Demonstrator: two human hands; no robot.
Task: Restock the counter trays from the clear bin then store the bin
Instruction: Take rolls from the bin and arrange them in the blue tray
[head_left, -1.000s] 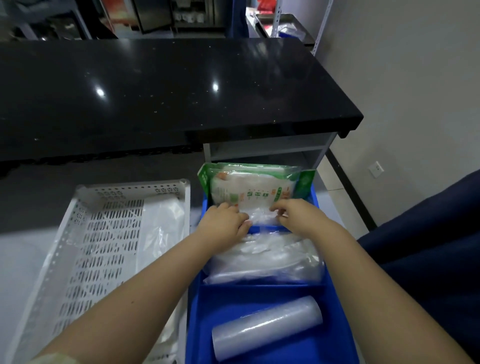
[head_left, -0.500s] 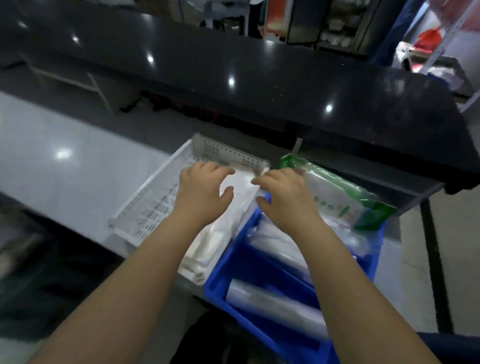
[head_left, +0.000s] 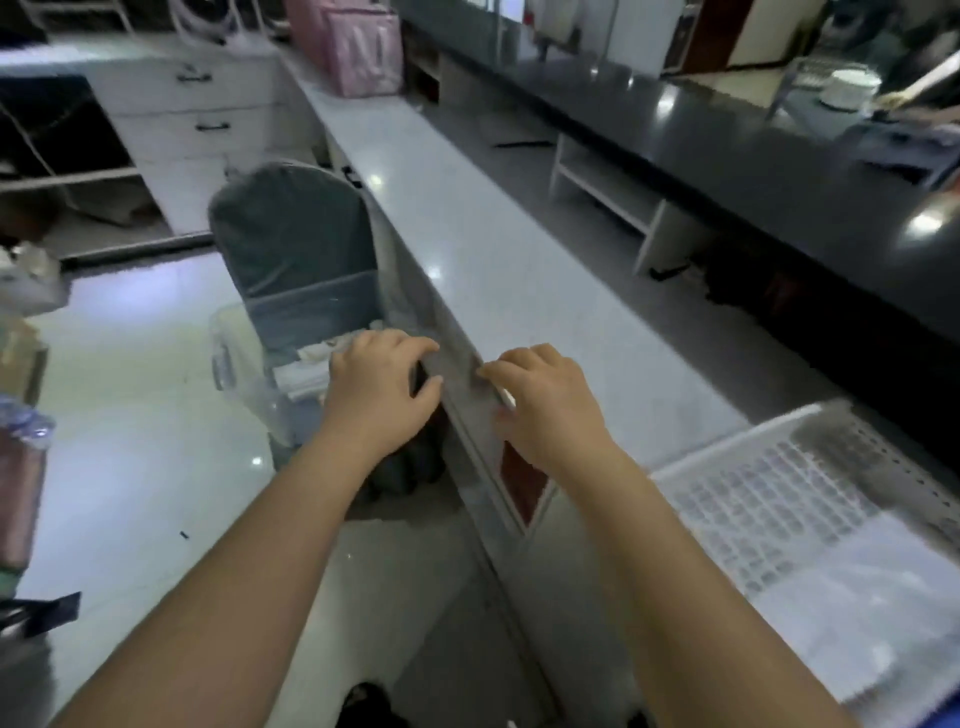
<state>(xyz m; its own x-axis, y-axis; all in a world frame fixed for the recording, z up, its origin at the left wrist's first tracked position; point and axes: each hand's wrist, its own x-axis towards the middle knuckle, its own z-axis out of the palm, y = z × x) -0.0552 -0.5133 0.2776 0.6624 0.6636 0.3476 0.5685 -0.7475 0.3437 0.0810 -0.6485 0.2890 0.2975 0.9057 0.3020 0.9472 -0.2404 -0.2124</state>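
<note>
The clear bin (head_left: 244, 364) sits on a grey chair below the counter edge, with white packets inside it. My left hand (head_left: 379, 387) hovers over the bin's right side, fingers spread and empty. My right hand (head_left: 540, 400) is above the edge of the white counter (head_left: 519, 270), fingers curled loosely, holding nothing. The white perforated tray (head_left: 779, 499) lies on the counter at the right, with clear plastic bags in its near part. The blue tray is out of view apart from a blue sliver at the bottom right.
A grey chair (head_left: 291, 234) stands against the counter behind the bin. A raised black counter (head_left: 753, 156) runs along the right. A pink bag (head_left: 358, 47) sits at the counter's far end. White drawers (head_left: 202, 124) stand at the back left. The floor is glossy white.
The view has swung left, away from the blue tray and green packet. Both hands have left the trays and moved left to the counter edge and the clear bin.
</note>
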